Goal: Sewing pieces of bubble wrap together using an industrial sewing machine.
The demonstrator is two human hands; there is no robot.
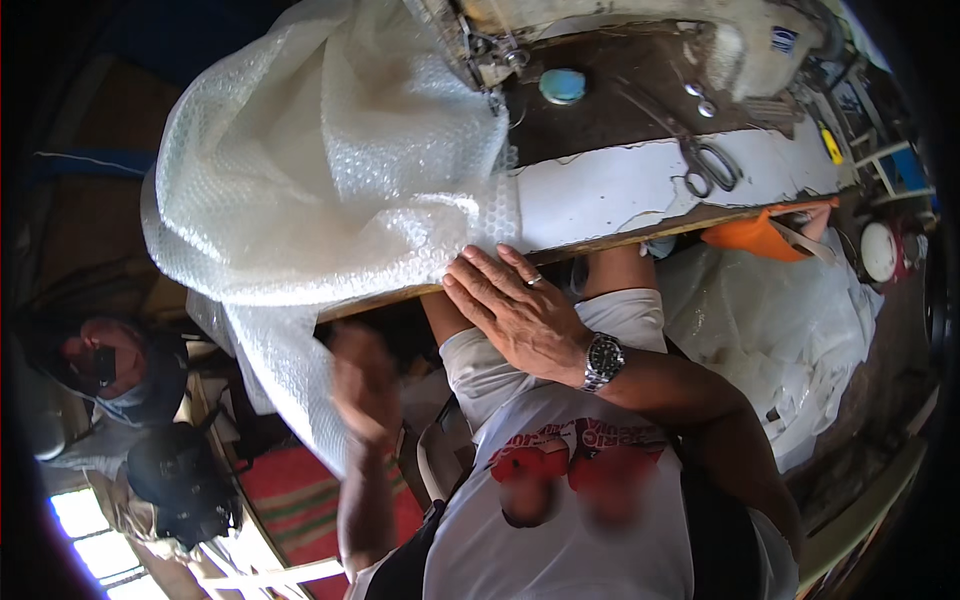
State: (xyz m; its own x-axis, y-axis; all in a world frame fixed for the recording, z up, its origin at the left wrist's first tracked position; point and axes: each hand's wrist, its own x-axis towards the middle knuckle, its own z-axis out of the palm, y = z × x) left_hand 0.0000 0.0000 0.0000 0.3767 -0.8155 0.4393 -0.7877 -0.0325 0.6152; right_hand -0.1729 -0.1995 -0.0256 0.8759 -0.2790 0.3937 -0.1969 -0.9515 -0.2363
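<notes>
A large sheet of clear bubble wrap [270,190] is spread in loose folds over the left of the work table, and part of it hangs down past the front edge. My right hand [520,315], with a ring and a metal watch, lies with fingers stretched flat on the sheet's near edge. Beside the hanging part is my left hand [365,385], smeared by motion; its fingers and any hold on the wrap cannot be made out. The sewing machine [640,18] stands at the back, its needle end just beyond the wrap's right edge.
Dark-handled scissors [708,165] lie on the white table surface [590,200]. Near the machine are a blue round piece [562,86] and small metal parts [702,100]. An orange cloth item [755,236] hangs at the front right, above plastic sheeting [770,330].
</notes>
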